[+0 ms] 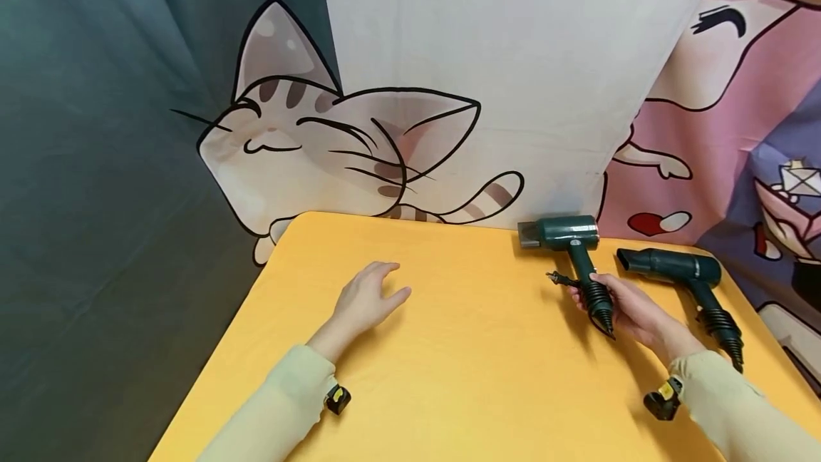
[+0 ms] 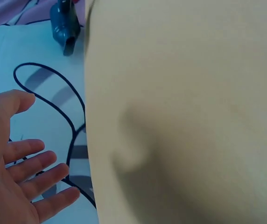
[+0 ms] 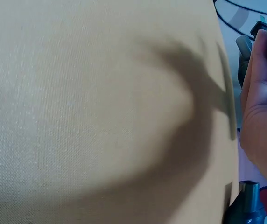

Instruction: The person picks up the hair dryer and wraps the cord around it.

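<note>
In the head view my right hand (image 1: 635, 309) grips the cord-wrapped handle of a dark green hair dryer (image 1: 567, 232). Its flat nozzle points left, and a plug (image 1: 563, 279) sticks out beside the handle. The dryer appears raised over the yellow table (image 1: 449, 348), casting a shadow below. To the right of this hand lies a second dark green hair dryer (image 1: 673, 267), its narrow nozzle also facing left. My left hand (image 1: 362, 299) hovers above the table's left half, fingers relaxed and holding nothing. The right wrist view shows the gripping hand (image 3: 259, 102) only at its edge.
A cloth backdrop (image 1: 481, 34) with a cartoon cat (image 1: 301, 162) hangs right behind the table's far edge. Another cartoon figure (image 1: 725, 55) is printed at the right. Black wrist cameras (image 1: 337, 399) sit under both sleeves.
</note>
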The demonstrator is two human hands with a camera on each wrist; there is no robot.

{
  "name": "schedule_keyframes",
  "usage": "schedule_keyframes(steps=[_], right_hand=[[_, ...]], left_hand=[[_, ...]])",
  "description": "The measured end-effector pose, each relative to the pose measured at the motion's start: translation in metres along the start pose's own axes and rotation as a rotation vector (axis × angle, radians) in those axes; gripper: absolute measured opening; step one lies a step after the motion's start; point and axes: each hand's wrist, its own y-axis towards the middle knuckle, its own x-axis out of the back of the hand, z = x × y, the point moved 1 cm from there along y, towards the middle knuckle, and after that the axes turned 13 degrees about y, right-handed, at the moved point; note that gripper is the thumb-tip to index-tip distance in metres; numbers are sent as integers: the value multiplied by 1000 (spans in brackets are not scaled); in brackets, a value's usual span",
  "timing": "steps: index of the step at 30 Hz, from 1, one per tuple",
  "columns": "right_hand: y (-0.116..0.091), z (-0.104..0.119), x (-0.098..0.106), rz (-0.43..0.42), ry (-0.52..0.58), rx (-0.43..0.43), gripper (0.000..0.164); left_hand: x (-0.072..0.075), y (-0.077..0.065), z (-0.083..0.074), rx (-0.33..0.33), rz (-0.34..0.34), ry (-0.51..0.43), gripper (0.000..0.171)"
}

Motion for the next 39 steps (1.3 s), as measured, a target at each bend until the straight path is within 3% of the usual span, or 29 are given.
schedule_keyframes(steps=[4, 7, 10, 12, 17, 20, 24, 31, 36, 39], right_hand=[[-6, 0, 13, 46, 108, -45, 35], [-11, 0, 20, 78, 181, -92, 46], [-14, 0, 25, 59, 150, -104, 48], [-15, 1, 25, -8, 39, -82, 44], [-17, 1, 22, -241, -528, -43, 59], [-15, 0, 20, -302, -747, -68, 63], [-11, 1, 17, -321, -875, -82, 61], [4, 11, 1, -342, -1317, -81, 56], [0, 19, 0, -325, -1557, -99, 54], [-8, 29, -8, -321, -1673, -132, 61]], left_hand=[[-5, -1, 5, -50, -47, 113, 59], [-7, -1, 8, -109, -92, 200, 58], [-10, -3, 10, -146, -125, 256, 58], [-11, -5, 12, -155, -137, 292, 58], [-12, -9, 15, -159, -157, 377, 60], [-10, -10, 15, -161, -165, 412, 61], [-10, -13, 14, -158, -170, 428, 62], [-15, -17, 17, -144, -172, 434, 64], [-16, -18, 16, -130, -140, 443, 69], [-14, -17, 15, -112, -113, 436, 71]])
